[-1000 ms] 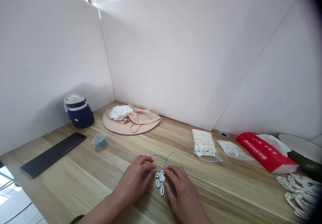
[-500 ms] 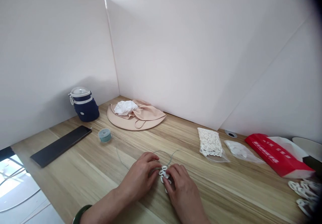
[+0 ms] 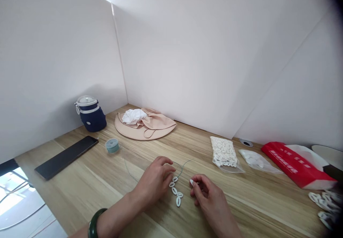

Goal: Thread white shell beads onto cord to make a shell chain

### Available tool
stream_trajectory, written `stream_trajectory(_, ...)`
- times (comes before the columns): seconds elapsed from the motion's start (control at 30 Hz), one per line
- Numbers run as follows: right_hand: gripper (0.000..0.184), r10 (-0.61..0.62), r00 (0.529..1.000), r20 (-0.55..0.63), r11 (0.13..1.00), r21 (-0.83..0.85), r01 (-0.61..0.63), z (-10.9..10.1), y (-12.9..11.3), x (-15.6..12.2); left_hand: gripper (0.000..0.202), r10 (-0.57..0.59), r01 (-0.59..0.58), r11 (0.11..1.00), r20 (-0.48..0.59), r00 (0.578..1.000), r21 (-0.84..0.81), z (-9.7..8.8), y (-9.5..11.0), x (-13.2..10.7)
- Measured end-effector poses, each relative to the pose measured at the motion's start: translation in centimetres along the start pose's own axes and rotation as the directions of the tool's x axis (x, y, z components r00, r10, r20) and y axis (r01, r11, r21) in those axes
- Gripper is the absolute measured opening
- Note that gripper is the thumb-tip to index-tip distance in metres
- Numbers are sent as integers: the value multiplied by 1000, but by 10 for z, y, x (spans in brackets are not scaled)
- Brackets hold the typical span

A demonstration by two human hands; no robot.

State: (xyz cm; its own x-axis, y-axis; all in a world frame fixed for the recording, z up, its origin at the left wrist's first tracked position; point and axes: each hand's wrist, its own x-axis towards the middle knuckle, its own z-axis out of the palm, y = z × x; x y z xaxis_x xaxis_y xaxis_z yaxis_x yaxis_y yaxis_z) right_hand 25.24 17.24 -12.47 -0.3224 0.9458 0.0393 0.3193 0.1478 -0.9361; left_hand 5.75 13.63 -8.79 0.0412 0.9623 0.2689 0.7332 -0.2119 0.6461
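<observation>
My right hand [image 3: 210, 195] pinches a small white cowrie shell [image 3: 191, 182] between finger and thumb, a little right of a short strand of cowrie shells [image 3: 175, 190] lying on the wooden table [image 3: 80, 191]. A thin green cord [image 3: 182, 166] runs up from that strand in a loop. My left hand [image 3: 154, 181] is curled over the cord just left of the shells. A green bangle [image 3: 94, 224] circles my left wrist. A small spool of green cord [image 3: 112, 146] lies farther back.
At the left lies a dark tablet [image 3: 65, 157]. A navy jar [image 3: 91, 118] and a beige sun hat [image 3: 131, 131] with white cloth stand at the back. Bagged white shells [image 3: 223, 152], a red tissue pack [image 3: 294, 165] and linked white rings [image 3: 325, 206] lie to the right.
My right hand has moved right, off the shells, and now pinches a single shell. The strand lies uncovered and spread out. The view has shifted slightly.
</observation>
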Motion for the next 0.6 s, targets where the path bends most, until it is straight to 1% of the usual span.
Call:
stream_trajectory(0.07,30,36,999,-11,995,92,-35,-3,-1,4,24,-5,4,998,-7,1000,-70,0,8,14)
stream_trajectory(0.1,35,46,999,-10,989,140,-44,-5,-4,8,24,-9,9,991,6,1000,-132,0,13,21)
stream_trajectory(0.17,47,50,999,5,974,222,-49,-8,-11,15,26,-15,37,963,83,996,-267,3,22,32)
stream_trajectory(0.23,57,41,999,36,963,265,-49,-9,-20,23,27,-31,103,909,181,983,-403,8,27,40)
stream_trajectory(0.3,61,31,997,69,964,261,-48,-8,-26,31,25,-58,160,864,221,973,-477,13,28,43)
stream_trajectory(0.4,51,7,995,103,985,168,-25,-3,-28,40,18,-112,178,863,164,980,-473,16,23,44)
stream_trajectory(0.5,38,-52,996,69,998,-35,55,-1,-23,48,19,-199,223,849,101,975,-479,10,10,45)
stream_trajectory(0.57,27,-140,990,16,965,-223,140,-4,-21,54,24,-275,273,826,70,959,-492,4,0,45)
stream_trajectory(0.6,23,-195,981,4,929,-319,186,-6,-19,57,26,-307,296,815,63,950,-498,1,-5,45)
